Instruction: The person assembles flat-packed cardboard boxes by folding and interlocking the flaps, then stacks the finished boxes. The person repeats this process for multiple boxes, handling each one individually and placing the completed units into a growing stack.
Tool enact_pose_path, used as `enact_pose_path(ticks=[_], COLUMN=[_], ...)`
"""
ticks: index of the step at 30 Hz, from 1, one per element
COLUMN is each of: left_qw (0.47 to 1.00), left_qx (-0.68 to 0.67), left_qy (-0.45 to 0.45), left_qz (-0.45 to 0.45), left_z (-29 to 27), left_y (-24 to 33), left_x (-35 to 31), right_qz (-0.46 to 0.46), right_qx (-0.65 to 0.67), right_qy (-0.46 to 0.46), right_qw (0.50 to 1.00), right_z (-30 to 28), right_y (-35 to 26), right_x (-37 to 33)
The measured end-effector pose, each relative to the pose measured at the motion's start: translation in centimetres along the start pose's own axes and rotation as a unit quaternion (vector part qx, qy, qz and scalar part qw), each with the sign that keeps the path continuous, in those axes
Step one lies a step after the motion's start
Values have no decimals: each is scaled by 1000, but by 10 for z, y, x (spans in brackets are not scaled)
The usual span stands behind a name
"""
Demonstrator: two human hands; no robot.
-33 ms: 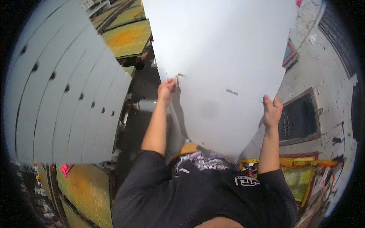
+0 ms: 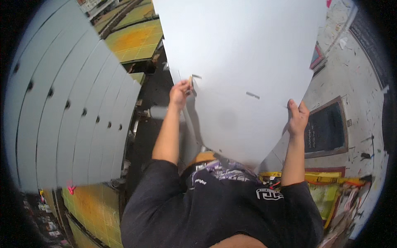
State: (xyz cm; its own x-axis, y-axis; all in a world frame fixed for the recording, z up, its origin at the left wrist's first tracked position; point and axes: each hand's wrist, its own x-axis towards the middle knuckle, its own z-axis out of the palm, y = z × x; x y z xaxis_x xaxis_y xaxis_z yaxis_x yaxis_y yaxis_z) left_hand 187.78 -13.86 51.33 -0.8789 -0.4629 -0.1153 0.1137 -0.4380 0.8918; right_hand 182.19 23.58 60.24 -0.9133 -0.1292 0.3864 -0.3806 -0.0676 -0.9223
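Note:
A large white sheet [image 2: 231,53] stands in front of me, its lower end near my shirt. It has two narrow slots, one by my left hand and one near the middle. My left hand [image 2: 178,94] is closed in a pinch on a thin tan piece [image 2: 190,79] beside the left slot. Whether that piece is loose or part of the sheet, I cannot tell. My right hand [image 2: 297,118] grips the sheet's right edge, thumb on the near face and fingers mostly hidden behind.
Grey-white panels [image 2: 49,124], each with a dark hole, hang or stand in a row at left. Yellow-green boards [image 2: 136,39] lie beyond and below them. A framed dark board [image 2: 326,128] leans at right, above a cluttered yellow-edged rack [image 2: 331,198]. Something pink [image 2: 71,189] lies lower left.
My hands and the sheet's slots sit very slightly higher in view. The panels at left have shifted a little leftward and down. Both hands keep their hold.

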Motion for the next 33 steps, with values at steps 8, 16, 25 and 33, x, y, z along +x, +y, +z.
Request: enact_pose_path(ticks=[8, 16, 25, 33], left_qw=[980, 964, 810, 888], left_qx=[134, 113, 497, 416], left_qy=[59, 156, 287, 17], left_qz=[132, 186, 124, 192], left_z=[60, 149, 184, 321], left_y=[54, 35, -26, -81], left_x=[23, 232, 355, 269], right_qz=[-90, -112, -107, -124], right_qx=[39, 3, -35, 31], right_qy=[-2, -56, -91, -186], right_qw=[995, 992, 989, 974], right_z=[-19, -13, 20, 160], right_y=[-30, 67, 121, 81], right_x=[40, 256, 421, 454])
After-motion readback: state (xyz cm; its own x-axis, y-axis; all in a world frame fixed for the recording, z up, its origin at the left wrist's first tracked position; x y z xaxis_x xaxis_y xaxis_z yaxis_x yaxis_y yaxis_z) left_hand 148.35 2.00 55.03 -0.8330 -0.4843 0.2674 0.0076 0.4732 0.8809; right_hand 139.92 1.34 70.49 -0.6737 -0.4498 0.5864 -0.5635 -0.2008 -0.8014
